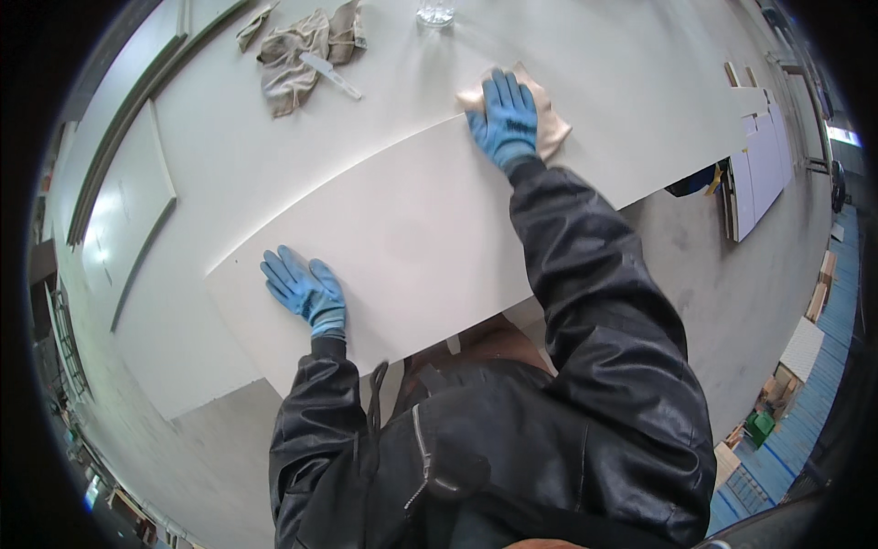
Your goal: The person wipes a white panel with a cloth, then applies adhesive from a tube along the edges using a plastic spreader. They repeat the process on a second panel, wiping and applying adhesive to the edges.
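Observation:
A long white panel (405,240) lies across the work table in front of me. In a blue work glove, my left hand (305,287) rests flat near the panel's left end, fingers spread and nothing in it. My right hand (507,120), gloved the same way, presses a pale pink cloth (552,127) down at the panel's far edge, towards its right end. Part of the cloth is hidden under that palm. Both arms wear black, shiny sleeves.
On the table (384,130) beyond the panel lie a crumpled grey-brown rag (291,65), a white plastic knife-like scraper (329,74) and a clear glass container (435,12). Another white panel (134,213) is at the left. White boards (758,161) stand stacked at the right.

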